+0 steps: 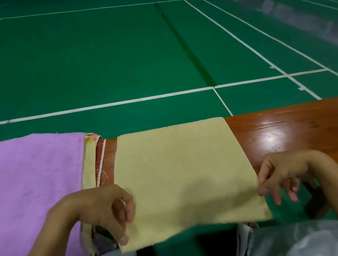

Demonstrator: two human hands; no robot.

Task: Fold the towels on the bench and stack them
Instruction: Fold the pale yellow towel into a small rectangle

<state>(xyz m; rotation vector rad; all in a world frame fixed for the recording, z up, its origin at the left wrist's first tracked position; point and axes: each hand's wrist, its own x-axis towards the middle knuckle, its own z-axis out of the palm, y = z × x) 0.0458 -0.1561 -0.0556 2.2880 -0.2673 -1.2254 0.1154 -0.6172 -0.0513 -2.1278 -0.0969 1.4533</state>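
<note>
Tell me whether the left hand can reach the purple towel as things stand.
Probably yes: the purple towel lies beside the left hand, with nothing between them. The fingers pinch the yellow towel's edge, so they would have to let go first.

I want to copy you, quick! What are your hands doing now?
Left hand: pinching the yellow towel at its left edge.
Right hand: pinching its right edge.

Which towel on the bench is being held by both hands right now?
The pale yellow towel spread flat: left hand and right hand hold its side edges. The purple towel tops the left pile, ungripped.
</note>
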